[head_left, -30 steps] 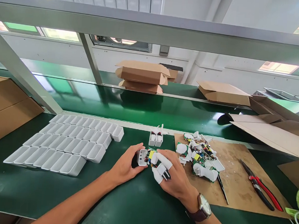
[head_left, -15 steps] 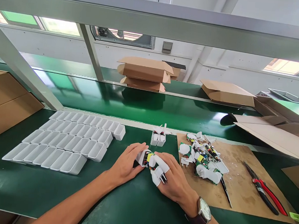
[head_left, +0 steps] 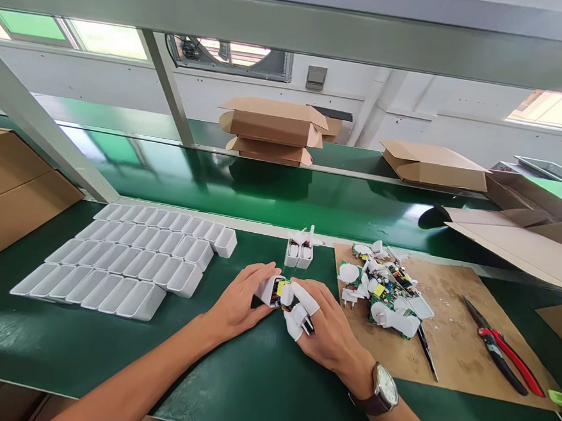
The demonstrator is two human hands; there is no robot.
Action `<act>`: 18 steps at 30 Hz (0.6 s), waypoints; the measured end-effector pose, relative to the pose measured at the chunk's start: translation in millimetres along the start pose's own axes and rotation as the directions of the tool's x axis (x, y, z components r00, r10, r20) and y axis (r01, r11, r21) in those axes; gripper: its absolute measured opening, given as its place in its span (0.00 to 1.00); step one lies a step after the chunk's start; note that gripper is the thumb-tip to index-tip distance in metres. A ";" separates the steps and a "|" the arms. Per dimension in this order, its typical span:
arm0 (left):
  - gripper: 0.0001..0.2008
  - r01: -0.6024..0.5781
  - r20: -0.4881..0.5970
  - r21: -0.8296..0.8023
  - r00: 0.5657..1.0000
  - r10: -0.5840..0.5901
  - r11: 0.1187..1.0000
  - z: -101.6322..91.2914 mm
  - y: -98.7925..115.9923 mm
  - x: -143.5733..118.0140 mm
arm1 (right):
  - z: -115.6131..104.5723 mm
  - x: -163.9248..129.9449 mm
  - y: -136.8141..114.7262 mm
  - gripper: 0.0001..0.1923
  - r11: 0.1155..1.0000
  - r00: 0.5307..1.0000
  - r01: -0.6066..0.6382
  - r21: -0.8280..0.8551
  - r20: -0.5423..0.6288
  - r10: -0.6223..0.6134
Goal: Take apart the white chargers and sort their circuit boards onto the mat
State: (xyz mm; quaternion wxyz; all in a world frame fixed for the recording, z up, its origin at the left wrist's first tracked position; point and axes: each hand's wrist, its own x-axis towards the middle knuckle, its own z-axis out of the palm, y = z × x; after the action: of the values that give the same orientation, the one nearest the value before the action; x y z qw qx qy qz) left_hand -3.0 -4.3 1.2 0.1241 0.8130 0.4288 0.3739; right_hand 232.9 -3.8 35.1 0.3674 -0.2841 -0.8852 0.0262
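My left hand point(head_left: 243, 298) is closed around a white plastic housing point(head_left: 266, 289), low over the green bench. At the housing's open right end sits a small circuit board point(head_left: 282, 293) with a yellow component; how deep it goes in I cannot tell. My right hand point(head_left: 328, 326) grips the board's other end, where curved white plastic pieces point(head_left: 304, 297) and dark prongs show between the fingers. Just beyond my hands stand two white housings point(head_left: 299, 255) with parts and wires in them. Rows of white open-topped housings point(head_left: 124, 257) lie left of my left hand.
To the right, a brown board point(head_left: 449, 350) carries a heap of circuit boards and white parts point(head_left: 385, 291), black tweezers point(head_left: 427, 352) and red-and-black pliers point(head_left: 497, 347). Cardboard boxes stand on the back shelf point(head_left: 272, 130) and at the left point(head_left: 17, 192). A metal beam point(head_left: 294, 28) crosses overhead.
The camera view has shifted slightly. Both hands keep their grip, and the circuit board and housing stay in nearly the same position between them.
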 end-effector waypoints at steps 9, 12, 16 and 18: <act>0.33 0.007 -0.015 -0.030 1.000 -0.007 1.000 1.5 1.5 0.4 | 3.1 -3.4 1.5 0.40 1.000 1.000 0.006 0.003 -0.001 -0.006; 0.32 0.001 -0.018 -0.036 1.000 -0.002 0.999 1.1 3.0 1.3 | 4.2 -4.3 2.3 0.39 1.000 1.000 0.011 0.016 0.001 -0.011; 0.31 0.007 -0.020 -0.036 1.000 -0.008 0.999 0.9 4.6 2.8 | 3.2 -4.0 1.8 0.38 1.000 1.000 -0.011 0.024 0.016 0.011; 0.32 0.005 -0.010 -0.038 1.000 -0.006 0.999 1.0 5.5 3.5 | 2.7 -4.0 1.6 0.38 0.999 0.999 -0.018 0.028 0.028 0.018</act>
State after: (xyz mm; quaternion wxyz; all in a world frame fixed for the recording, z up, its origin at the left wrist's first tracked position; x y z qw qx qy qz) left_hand 2.3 -4.7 5.1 0.1381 0.8075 0.4245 0.3856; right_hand 234.2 -4.1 30.2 0.3587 -0.2865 -0.8872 0.0458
